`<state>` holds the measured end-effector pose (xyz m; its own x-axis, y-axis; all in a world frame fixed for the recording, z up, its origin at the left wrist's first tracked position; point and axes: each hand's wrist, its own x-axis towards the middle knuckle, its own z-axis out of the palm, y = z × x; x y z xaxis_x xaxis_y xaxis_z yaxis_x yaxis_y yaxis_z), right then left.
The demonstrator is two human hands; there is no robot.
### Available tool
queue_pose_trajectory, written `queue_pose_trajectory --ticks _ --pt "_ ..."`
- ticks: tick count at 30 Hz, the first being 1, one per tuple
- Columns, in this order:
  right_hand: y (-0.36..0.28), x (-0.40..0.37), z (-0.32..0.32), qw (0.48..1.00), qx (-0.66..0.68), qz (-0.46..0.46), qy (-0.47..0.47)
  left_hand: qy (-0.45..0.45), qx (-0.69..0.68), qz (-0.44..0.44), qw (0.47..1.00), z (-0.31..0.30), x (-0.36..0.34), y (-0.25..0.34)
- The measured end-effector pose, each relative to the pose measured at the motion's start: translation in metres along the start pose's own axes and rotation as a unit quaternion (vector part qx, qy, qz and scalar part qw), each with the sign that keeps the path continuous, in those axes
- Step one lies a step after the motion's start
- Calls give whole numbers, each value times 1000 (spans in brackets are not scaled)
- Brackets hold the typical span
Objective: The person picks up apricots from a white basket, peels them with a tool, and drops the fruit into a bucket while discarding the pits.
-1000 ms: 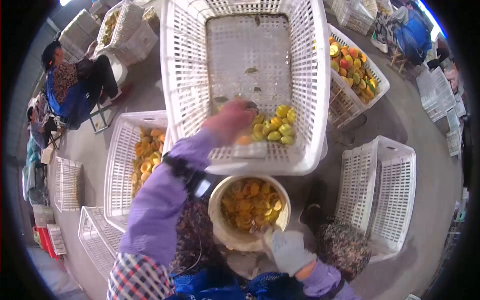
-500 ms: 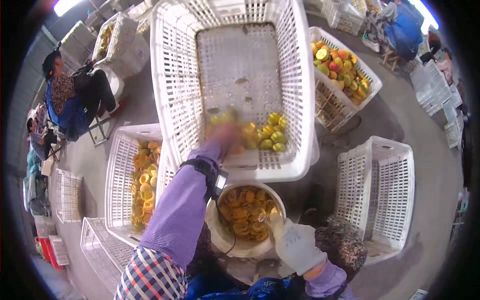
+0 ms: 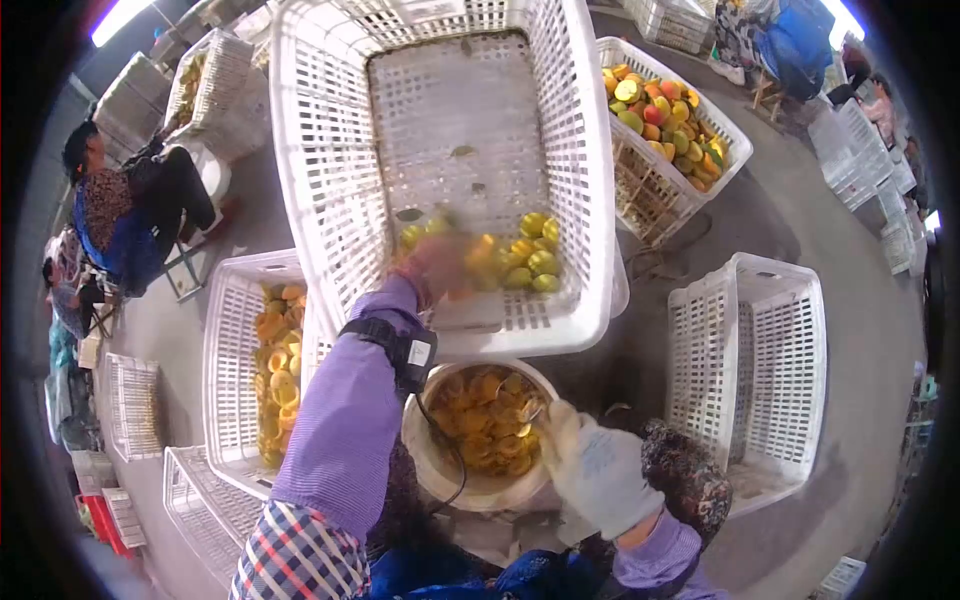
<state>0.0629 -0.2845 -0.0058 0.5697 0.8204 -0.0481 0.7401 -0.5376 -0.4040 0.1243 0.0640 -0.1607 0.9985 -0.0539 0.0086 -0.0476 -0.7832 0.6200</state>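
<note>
My left hand, in a purple sleeve with a wrist strap, reaches into the near end of a large white crate. It is among yellow-green fruits; motion blur hides its fingers and anything in them. My right hand wears a pale glove. Its fingers are closed round a small metal tool with a curved end, over the right rim of a white bucket. Orange fruit halves fill much of the bucket, which stands just below the crate.
To the left, a white crate holds orange fruit pieces. At the upper right, another crate is heaped with red, orange and green fruit. White crates stand at the right. A seated person is at the far left.
The view has shifted slightly, moving the large crate left and up in the picture. My left hand is still blurred among the fruits; my right hand stays beside the bucket with the tool.
</note>
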Motion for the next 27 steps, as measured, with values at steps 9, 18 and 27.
queue_pose_trajectory --ticks 9,18,27 --pt "-8 45 2 975 120 8 185 222 -799 -126 544 -60 -50 197" --pt "-25 28 20 982 116 4 151 215 -742 -38 633 -18 -97 219" --pt "-26 33 20 988 46 16 148 357 -391 -8 848 3 -96 202"
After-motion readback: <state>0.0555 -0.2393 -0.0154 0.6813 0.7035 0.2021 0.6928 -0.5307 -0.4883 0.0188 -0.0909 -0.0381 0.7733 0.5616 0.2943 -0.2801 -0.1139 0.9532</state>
